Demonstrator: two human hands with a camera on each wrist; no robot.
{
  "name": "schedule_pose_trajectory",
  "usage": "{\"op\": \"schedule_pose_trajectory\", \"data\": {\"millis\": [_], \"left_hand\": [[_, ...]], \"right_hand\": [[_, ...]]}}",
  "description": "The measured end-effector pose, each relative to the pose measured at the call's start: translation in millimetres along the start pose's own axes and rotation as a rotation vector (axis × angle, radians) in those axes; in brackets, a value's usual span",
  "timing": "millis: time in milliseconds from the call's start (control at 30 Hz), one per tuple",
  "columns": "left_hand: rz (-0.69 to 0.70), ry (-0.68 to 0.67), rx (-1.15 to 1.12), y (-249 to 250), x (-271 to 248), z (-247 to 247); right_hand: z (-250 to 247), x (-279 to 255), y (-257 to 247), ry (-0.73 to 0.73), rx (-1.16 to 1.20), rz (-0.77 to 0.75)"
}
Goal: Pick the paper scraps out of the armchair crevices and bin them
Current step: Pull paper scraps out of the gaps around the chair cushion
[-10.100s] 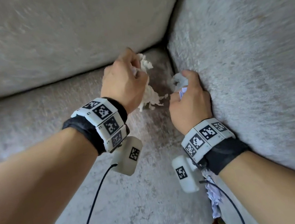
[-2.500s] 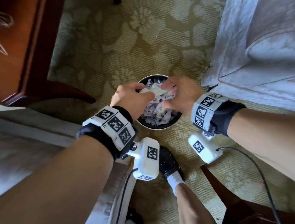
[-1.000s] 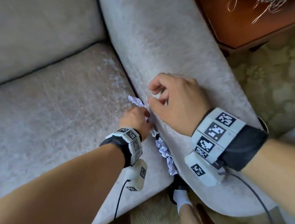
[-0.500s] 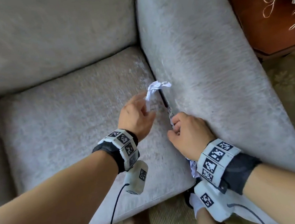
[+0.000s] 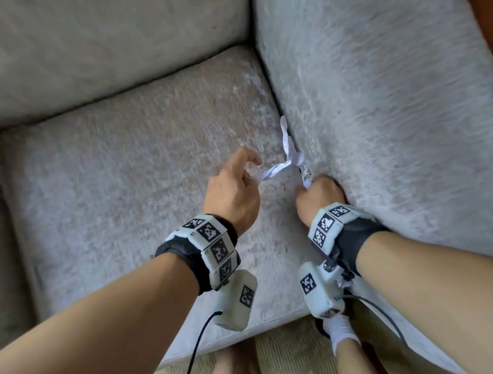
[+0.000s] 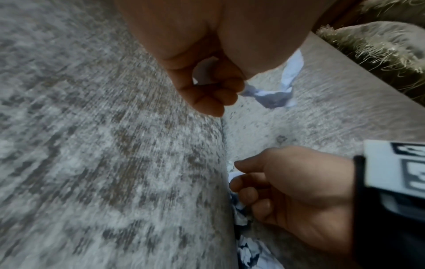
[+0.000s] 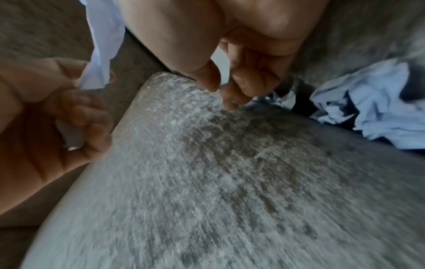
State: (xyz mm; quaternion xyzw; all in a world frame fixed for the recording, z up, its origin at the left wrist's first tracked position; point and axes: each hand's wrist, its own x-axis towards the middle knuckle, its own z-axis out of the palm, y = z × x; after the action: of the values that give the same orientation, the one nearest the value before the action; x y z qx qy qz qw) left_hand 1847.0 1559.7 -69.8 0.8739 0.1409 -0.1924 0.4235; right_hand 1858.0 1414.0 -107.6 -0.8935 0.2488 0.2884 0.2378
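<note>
A long white paper scrap (image 5: 280, 167) stretches from the crevice between the seat cushion (image 5: 134, 184) and the right armrest (image 5: 384, 109) to my left hand (image 5: 252, 170), which grips its end in curled fingers. In the left wrist view the same paper scrap (image 6: 276, 91) trails from the left hand (image 6: 214, 91). My right hand (image 5: 305, 187) sits against the armrest with its fingertips in the crevice, pinching a small white scrap (image 6: 234, 175). More crumpled scraps (image 7: 368, 109) are wedged in the crevice nearer the chair's front. The bin is out of view.
The grey back cushion (image 5: 94, 44) rises behind the seat. A brown wooden piece of furniture (image 5: 488, 5) stands beyond the armrest. My legs and a white sock (image 5: 341, 329) are on the patterned carpet (image 5: 290, 366) at the chair's front edge.
The left hand has drawn its scrap leftwards over the seat, stretching it out of the crevice. The right hand has stayed at the crevice, fingertips now closed on a small scrap.
</note>
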Motion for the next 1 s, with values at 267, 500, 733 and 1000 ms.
{"op": "schedule_pose_trajectory", "data": {"millis": [267,500,733,1000], "left_hand": [[0.020,0.060,-0.004,0.6,1.4,1.3],[-0.042,0.105,0.084,10.4,1.8,4.1],[-0.040,0.113,0.174,7.0,9.7,18.9],[-0.042,-0.065,0.171,25.3,21.6,50.9]], "right_hand": [[6.5,14.9,-1.8,-0.069,-0.110,0.038],[-2.3,-0.3,1.3,-0.012,-0.231,-0.112],[-9.6,-22.7,20.7,-0.019,-0.218,-0.235],[-22.5,-36.4,32.1,-0.149,-0.031,-0.220]]}}
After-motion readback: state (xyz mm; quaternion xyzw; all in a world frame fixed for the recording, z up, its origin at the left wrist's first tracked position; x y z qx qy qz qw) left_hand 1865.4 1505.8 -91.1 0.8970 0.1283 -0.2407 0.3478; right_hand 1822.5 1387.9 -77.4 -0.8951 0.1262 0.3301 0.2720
